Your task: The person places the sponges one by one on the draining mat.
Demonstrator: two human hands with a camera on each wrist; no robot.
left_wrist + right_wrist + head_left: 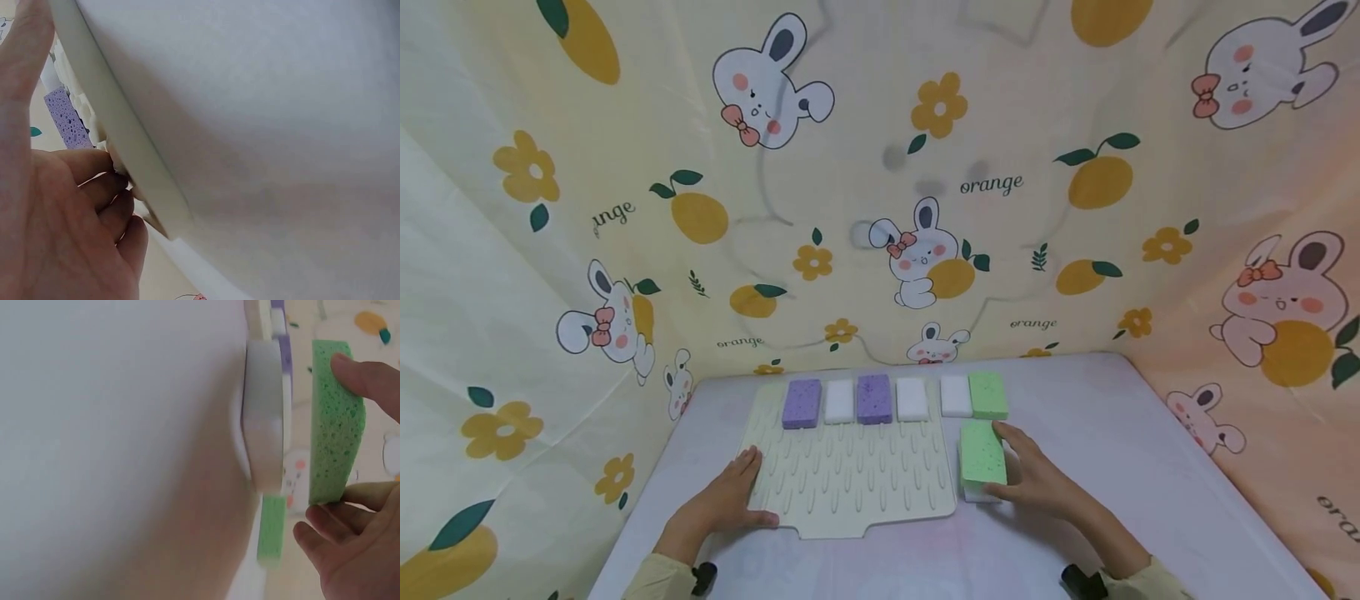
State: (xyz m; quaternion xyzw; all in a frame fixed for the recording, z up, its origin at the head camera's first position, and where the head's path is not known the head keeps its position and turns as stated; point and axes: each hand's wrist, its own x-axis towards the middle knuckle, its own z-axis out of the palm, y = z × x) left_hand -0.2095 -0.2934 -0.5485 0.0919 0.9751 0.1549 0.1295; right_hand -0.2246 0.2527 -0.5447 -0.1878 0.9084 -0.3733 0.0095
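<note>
My right hand [1037, 479] pinches a green sponge [334, 431] by its two ends, thumb on one and fingers on the other. In the right wrist view a gap shows between this sponge and a white sponge [264, 415] below it on the table. My left hand [718, 504] rests on the front left corner of a cream board [850, 508] with rows of raised ridges, fingers along its left side and thumb at its front edge. Along the board's back stand a purple sponge [802, 404], a white one [839, 402], another purple one [874, 399] and another white one [912, 399].
To the right of the board's back end, a white sponge [956, 396] and a second green sponge [988, 395] sit side by side on the white table [1090, 417]. Behind and at both sides hangs a cloth [850, 167] printed with rabbits and oranges.
</note>
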